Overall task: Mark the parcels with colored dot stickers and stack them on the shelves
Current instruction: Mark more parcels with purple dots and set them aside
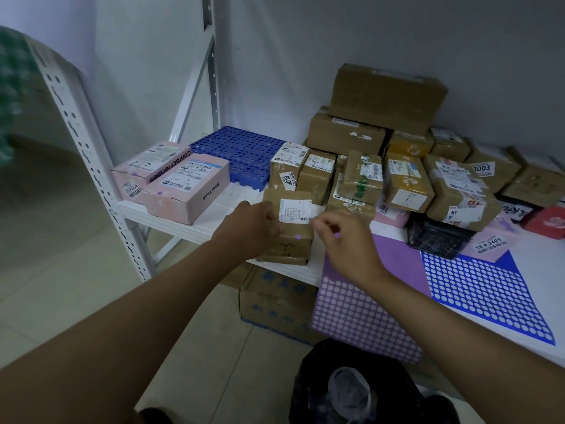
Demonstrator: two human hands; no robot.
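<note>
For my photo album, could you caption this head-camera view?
Left hand steadies a brown parcel bearing a purple dot; right hand hovers above the purple sticker sheet.

Person, head-camera view: two forearms, bare from near the elbow down to the wrist; no sleeve edge in frame. Left hand (249, 229) and right hand (348, 243) both ungloved. No ring, watch, band or bracelet visible on either.
</note>
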